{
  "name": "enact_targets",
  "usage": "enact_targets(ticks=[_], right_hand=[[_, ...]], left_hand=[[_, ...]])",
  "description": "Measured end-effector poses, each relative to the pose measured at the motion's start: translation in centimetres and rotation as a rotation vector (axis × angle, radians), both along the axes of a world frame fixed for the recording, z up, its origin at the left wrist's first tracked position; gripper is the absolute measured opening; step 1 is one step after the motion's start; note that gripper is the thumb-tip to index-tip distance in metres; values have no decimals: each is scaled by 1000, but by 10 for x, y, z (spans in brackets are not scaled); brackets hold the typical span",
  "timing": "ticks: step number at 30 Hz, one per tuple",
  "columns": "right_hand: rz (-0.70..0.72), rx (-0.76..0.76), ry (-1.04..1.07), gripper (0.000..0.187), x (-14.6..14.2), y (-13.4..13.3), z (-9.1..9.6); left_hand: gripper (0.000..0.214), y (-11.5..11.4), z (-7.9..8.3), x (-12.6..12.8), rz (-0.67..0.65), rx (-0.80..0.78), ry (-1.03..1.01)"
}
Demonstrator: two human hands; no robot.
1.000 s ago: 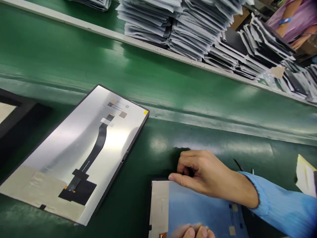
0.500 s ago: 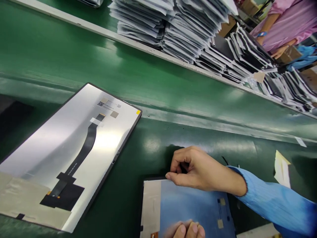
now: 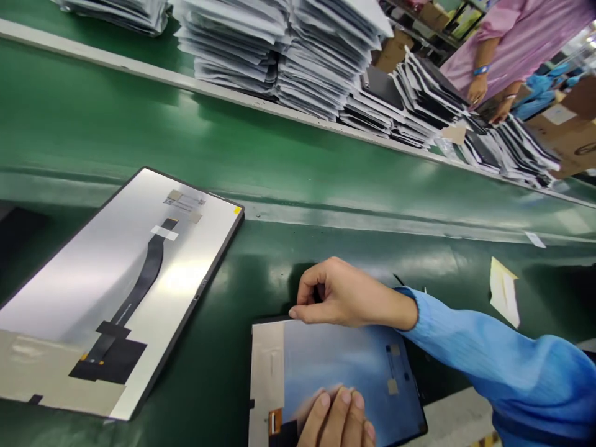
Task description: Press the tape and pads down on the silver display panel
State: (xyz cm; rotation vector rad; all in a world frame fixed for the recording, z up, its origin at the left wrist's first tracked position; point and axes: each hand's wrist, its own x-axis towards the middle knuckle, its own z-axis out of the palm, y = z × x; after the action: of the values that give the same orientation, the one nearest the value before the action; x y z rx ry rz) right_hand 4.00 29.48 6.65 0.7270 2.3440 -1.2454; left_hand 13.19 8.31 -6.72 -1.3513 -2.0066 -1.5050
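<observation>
Pinching top edge of LCD panel with right hand, steadying it on counter with left hand laid open, second panel nearby.

The lower display panel runs out of frame

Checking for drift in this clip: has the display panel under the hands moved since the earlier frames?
No, apparently. The view shifts, but the display panel keeps its place against the larger panel on the green belt.
</observation>
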Motion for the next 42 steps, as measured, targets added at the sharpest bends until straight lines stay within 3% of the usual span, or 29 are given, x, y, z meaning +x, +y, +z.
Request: enact_targets(ticks=[3,7,11,15,21,26,29,33,37,40,42], right_hand=[[-4,20,18,22,1,0,-1],[45,51,76,23,0,0,-8],[35,96,106,26,0,-4,-12],[2,160,108,26,14,-2,-11],[-198,256,251,18,76,-6,18],[-432,214,390,21,159,-34,35],[-610,137,463,37,203,-58,22],[-913,62,483,56,235,-102,-19],[-1181,-3,489,43,237,-150,-58],[-1287,-98,468,58,232,-175,-72],[-1285,-268,461,71,228,-184,-75]], left_hand=[[16,-5,6,-14,-35,-17,9],[9,-18,8,-35,-171,-22,270],[18,-28,14,-51,-279,-155,329],[19,-29,11,-58,-321,-101,363],[24,-22,-6,-65,-338,-10,460],[29,-27,5,-68,-375,-63,462],[35,-33,20,-70,-411,-134,400],[49,-39,35,-74,-472,-230,401],[51,-42,45,-76,-494,-302,386],[53,-43,54,-76,-505,-352,367],[55,-43,58,-76,-506,-366,360]])
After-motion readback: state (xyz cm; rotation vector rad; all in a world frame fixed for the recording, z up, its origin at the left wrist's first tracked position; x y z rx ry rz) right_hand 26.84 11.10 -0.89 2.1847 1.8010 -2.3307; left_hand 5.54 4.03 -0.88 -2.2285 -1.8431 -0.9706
